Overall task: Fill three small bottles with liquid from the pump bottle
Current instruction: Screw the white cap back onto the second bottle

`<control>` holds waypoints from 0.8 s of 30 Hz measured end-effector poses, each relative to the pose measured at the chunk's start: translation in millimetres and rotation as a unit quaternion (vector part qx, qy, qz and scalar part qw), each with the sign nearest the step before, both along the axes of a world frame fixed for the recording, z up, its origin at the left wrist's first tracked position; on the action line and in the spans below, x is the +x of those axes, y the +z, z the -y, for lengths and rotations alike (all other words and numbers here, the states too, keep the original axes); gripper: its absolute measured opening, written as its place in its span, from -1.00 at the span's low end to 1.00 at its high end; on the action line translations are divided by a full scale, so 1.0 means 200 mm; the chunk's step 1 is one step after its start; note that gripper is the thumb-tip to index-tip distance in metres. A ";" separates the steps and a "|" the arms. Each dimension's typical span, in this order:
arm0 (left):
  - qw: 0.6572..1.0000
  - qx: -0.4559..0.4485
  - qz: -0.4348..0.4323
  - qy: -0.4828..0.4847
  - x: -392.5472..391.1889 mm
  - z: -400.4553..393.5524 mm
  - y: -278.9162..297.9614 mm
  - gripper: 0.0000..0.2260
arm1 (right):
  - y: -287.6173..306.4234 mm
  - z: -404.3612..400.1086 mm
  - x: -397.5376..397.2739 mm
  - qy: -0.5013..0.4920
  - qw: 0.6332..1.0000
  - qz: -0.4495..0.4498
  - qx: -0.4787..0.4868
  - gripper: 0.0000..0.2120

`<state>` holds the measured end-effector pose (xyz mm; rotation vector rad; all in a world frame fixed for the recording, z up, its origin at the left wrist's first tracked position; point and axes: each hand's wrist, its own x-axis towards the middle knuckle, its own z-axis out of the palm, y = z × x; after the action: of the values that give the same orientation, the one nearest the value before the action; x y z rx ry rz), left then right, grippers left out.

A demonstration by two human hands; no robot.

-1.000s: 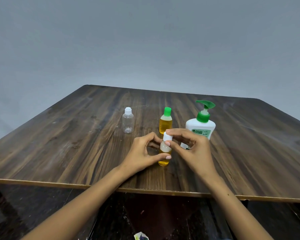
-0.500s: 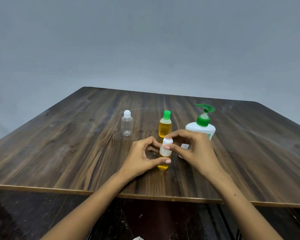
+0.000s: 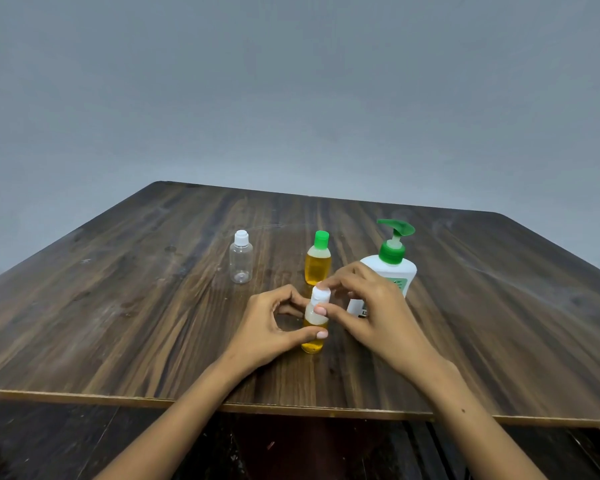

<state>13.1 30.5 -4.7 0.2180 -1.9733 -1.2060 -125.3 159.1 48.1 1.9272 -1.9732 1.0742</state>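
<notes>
- Stood upright toward the near edge of the table (image 3: 125, 306), roughly midway along it: a small clear plastic bottle (image 3: 314, 332), round-bodied, filled most of the way with amber-yellow liquid, topped by a white cap (image 3: 320, 294).
- Left hand (image 3: 269, 329) curled round the lower body of that bottle, thumb tip across its front, fingers wrapped behind.
- Right hand (image 3: 369, 308) pinched the white cap, thumb tip on the near side of the neck, forefinger arched over the top.
- Just behind, further from the near edge: a second small bottle (image 3: 317, 259), same amber fill, with a tapered green cap; upright, untouched.
- To its left, well apart: an empty clear bottle (image 3: 240, 258) with a ribbed white cap, smooth glossy walls; upright.
- To the right, partly hidden by the right hand: a white opaque pump bottle (image 3: 390, 271), broad-shouldered, with green collar and green nozzle head. Carried a green-and-white label; print too small to read.
- Table top of dark brown wood-grain laminate, streaked and dusty, with a pale raw strip along the near edge and a rounded far-left corner.
- Wide bare surface toward the left and right edges and the far edge; plain grey wall behind.
- Dark floor below the near edge.
</notes>
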 end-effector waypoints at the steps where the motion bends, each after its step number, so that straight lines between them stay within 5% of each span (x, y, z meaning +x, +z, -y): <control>1: 1.000 -0.001 0.000 -0.001 0.00 0.00 0.00 -0.74 | 0.00 0.00 0.00 0.007 1.000 -0.002 0.004 -0.75; 5: 1.000 -0.010 -0.003 0.001 0.00 0.00 0.00 -0.72 | -0.01 0.00 0.00 0.058 0.998 0.008 -0.001 -0.73; 8: 1.000 -0.005 -0.007 -0.002 0.00 0.00 0.00 -0.70 | 0.01 0.03 0.01 -0.002 1.000 -0.019 0.004 -0.76; 12: 1.000 0.000 -0.006 0.006 -0.01 0.00 -0.01 -0.75 | 0.02 0.03 0.01 -0.007 0.999 0.001 0.036 -0.55; 16: 1.000 0.006 -0.010 0.009 -0.01 0.01 -0.01 -0.74 | 0.03 0.01 -0.03 0.065 0.997 0.010 0.027 -0.66; 19: 1.000 0.002 -0.005 0.009 -0.01 0.02 -0.02 -0.74 | 0.04 0.04 -0.01 0.023 1.000 0.002 -0.001 -0.79; 24: 1.000 0.011 -0.008 0.014 -0.01 0.01 -0.01 -0.74 | 0.07 0.03 -0.02 0.039 0.999 0.007 0.005 -0.71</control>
<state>11.3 28.0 -7.4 0.2451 -1.9393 -1.2085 -129.5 153.1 62.6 2.0223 -1.9286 1.1029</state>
